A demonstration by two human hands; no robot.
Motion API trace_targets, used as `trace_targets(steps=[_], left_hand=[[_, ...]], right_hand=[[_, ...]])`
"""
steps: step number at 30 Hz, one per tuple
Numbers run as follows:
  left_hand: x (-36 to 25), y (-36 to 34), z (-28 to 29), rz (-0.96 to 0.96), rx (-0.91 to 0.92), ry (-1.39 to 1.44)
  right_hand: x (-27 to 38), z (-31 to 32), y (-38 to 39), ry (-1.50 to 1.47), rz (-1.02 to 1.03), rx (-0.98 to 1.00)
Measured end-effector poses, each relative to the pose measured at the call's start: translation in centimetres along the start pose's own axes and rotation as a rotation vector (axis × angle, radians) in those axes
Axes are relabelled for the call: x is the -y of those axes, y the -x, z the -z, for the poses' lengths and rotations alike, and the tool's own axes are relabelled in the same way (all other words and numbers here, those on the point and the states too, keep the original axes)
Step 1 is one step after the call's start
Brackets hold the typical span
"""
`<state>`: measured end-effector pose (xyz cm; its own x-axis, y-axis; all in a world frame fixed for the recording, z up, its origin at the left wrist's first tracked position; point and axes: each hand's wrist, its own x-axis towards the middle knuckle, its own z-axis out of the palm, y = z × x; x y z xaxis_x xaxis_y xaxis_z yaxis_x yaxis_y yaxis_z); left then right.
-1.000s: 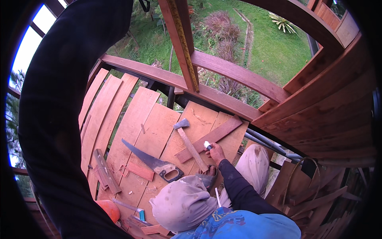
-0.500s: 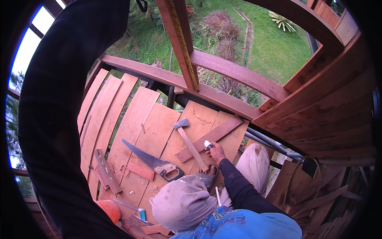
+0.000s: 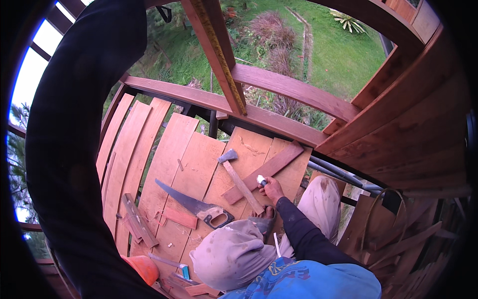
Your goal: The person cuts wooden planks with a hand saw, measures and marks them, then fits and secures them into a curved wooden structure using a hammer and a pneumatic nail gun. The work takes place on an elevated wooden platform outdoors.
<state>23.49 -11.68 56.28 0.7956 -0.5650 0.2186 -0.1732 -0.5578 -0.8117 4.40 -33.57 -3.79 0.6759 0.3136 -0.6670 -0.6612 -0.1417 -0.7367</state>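
My right hand (image 3: 273, 191) is closed around a small object (image 3: 261, 179) with a white rounded top and a dark lower part; its kind is unclear. It is held just above a dark reddish plank (image 3: 285, 162) on the boards. Across that plank lies a hatchet (image 3: 243, 185) with a wooden handle, its foot end near my sandalled foot (image 3: 264, 219). My left arm, in a black sleeve (image 3: 64, 149), reaches up past the top edge, so the hand is out of view. A yellow measuring tape (image 3: 213, 37) runs down along an upright wooden post (image 3: 228, 55).
A handsaw (image 3: 191, 202) lies on the floorboards (image 3: 199, 154), which have gaps between them. Wood offcuts (image 3: 137, 219), a square with a blue handle (image 3: 185, 271) and an orange rounded thing (image 3: 144, 269) are at lower left. A low rail (image 3: 179, 93) edges the platform above grass.
The view has shifted slightly, so the post and the left sleeve appear a little farther left at the top. The right hand keeps its grip over the plank. The tools have not moved.
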Motion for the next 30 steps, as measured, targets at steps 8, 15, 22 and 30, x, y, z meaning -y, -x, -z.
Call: trace_targets(steps=[8, 15, 22, 30], left_hand=[[0.5, 0.2, -1.0, -0.038, -0.080, -0.056], [0.9, -0.1, -2.6, -0.018, -0.070, -0.040], [2.3, 0.5, -3.9, -0.112, -0.143, -0.084], [-29.1, 17.5, -3.1, 0.732, -0.292, 1.114]], right_hand=[[-0.9, 0.2, -0.6, -0.023, 0.035, 0.000], [-0.5, 0.1, -0.4, 0.003, 0.032, 0.005], [-0.3, -0.5, -0.7, 0.010, 0.035, 0.006], [0.1, -0.3, -0.3, 0.010, 0.006, -0.013]])
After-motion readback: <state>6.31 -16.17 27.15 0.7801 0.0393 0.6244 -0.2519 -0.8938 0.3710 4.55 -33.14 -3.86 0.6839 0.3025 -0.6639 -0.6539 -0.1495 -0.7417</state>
